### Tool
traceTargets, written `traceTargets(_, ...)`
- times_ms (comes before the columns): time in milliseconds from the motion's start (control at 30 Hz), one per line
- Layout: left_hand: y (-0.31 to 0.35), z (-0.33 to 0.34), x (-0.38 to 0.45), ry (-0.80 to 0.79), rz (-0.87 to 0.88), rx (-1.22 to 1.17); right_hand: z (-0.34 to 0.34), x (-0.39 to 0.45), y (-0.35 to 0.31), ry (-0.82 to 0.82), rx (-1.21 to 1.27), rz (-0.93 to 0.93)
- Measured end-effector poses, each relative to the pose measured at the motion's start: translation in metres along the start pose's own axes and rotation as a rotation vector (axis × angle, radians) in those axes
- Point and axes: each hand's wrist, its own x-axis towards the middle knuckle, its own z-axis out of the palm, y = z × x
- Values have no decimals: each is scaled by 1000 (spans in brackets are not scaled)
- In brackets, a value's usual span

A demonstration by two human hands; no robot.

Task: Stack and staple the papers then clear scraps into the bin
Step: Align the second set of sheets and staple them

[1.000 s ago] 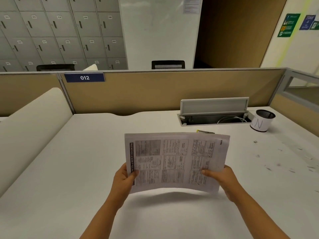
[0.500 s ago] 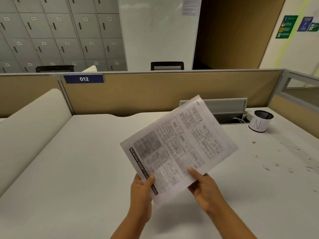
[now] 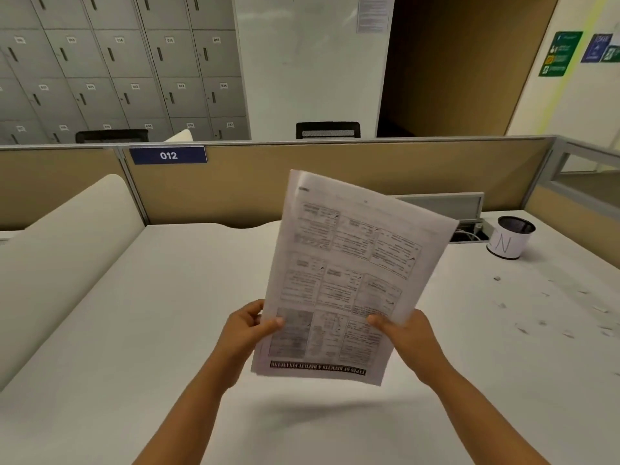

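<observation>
Both hands are holding a stack of printed papers above the white desk, the sheets standing nearly upright and tilting slightly to the right, with the black title band lying upside down along the near lower edge. The left hand is gripping the lower left edge, its thumb pressing on the printed face and its fingers curling behind the sheets. The right hand is pinching the lower right edge in the same way. Farther right, small paper scraps are lying scattered on the desk. Beyond them, a mesh bin wrapped in a white label marked "N" is standing near the far right corner, beside an open cable tray partly hidden by the papers. A tan partition bearing a blue "012" plate is closing off the desk's far side.
</observation>
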Motion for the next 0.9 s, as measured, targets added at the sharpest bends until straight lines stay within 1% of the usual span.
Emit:
traceTargets(67,10,6,1,-7,25,52,2,1,-4,-53,-26,-22)
traceTargets(167,16,14,-2,38,106,81,3,2,-7,-97,-43,-52)
traceTargets(233,11,15,-6,67,128,88,1,1,-3,-116,-20,-57)
traceTargets(333,-10,16,-15,110,90,140,2,-5,17,-162,-19,-6)
traceTargets(433,-33,19,-23,111,40,134,6,-8,34,-192,-78,53)
traceTargets(533,-30,19,-21,134,65,108,6,-3,29,-172,-88,45)
traceTargets(667,-18,16,-17,150,118,90,3,2,17,-163,-35,4)
traceTargets(733,-21,14,-20,137,105,102,4,0,22,-162,-29,30)
traceTargets(833,-38,16,-26,91,41,137,7,-7,43,-190,-87,128)
traceTargets(900,-42,16,-27,106,15,137,9,-10,50,-200,-99,155)
